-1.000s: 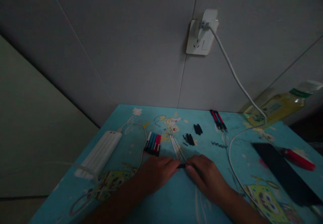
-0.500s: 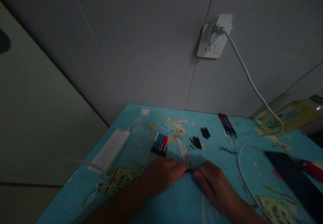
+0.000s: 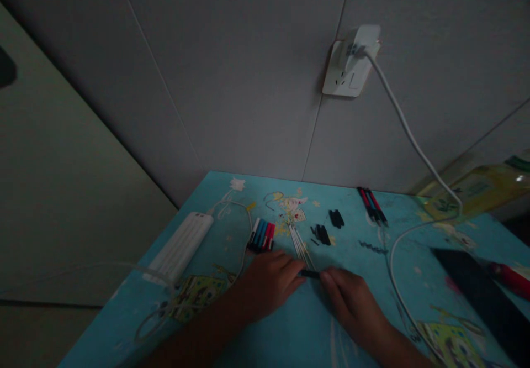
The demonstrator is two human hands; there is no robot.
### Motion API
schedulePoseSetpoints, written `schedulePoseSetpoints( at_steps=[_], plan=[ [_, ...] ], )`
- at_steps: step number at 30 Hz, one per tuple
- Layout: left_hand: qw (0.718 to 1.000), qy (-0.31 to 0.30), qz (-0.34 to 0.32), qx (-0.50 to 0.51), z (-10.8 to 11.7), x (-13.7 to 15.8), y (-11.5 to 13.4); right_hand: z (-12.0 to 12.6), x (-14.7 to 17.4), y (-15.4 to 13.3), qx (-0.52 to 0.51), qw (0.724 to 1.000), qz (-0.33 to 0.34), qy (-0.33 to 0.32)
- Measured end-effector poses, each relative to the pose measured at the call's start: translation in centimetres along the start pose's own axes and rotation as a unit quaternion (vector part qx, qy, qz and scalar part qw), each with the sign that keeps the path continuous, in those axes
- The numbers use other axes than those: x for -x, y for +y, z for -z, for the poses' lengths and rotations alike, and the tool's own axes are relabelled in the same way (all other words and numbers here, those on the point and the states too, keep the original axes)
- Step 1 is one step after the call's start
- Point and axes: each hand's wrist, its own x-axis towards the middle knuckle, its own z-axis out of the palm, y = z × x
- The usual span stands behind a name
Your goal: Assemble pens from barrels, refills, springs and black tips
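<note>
1. Blue table [image 3: 296, 329], grey wall [image 3: 248, 92] behind.
2. Black tube [image 3: 310, 274]: between the hands, well short of the table's far edge; more shows than half a second ago.
3. Right hand [image 3: 350, 299]: fingers clamped on its right end.
4. Left hand [image 3: 269, 279]: at its left end; cannot tell if gripping.

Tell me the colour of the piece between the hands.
The piece looks black; see the head view.
</note>
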Motion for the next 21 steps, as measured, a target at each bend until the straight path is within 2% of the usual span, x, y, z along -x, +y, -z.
schedulePoseSetpoints(
  at_steps=[3,7,11,15,18,21],
  plan=[
    [0.999,0.006,0.038,0.003,0.0,-0.1,-0.2,0.3,0.0,0.4,0.010,1.000,-0.001,0.026],
    [0.999,0.010,0.037,0.010,-0.2,-0.2,-0.7,0.6,-0.1,0.4,-0.009,1.000,-0.012,0.013],
    [0.999,0.047,0.001,-0.004,0.0,-0.2,-1.0,0.6,-0.1,-0.1,-0.119,0.988,-0.092,-0.037],
    [0.995,0.101,-0.014,-0.020,0.5,-0.3,-0.9,0.3,-0.2,-0.5,-0.212,0.965,-0.152,-0.040],
    [0.986,0.162,0.048,-0.012,0.8,-0.3,-0.7,0.1,-0.3,-0.4,-0.236,0.959,-0.158,-0.018],
    [0.960,0.236,0.140,0.051,0.7,-0.2,-0.9,0.1,-0.4,-0.3,-0.228,0.961,-0.158,0.021]
  ],
)
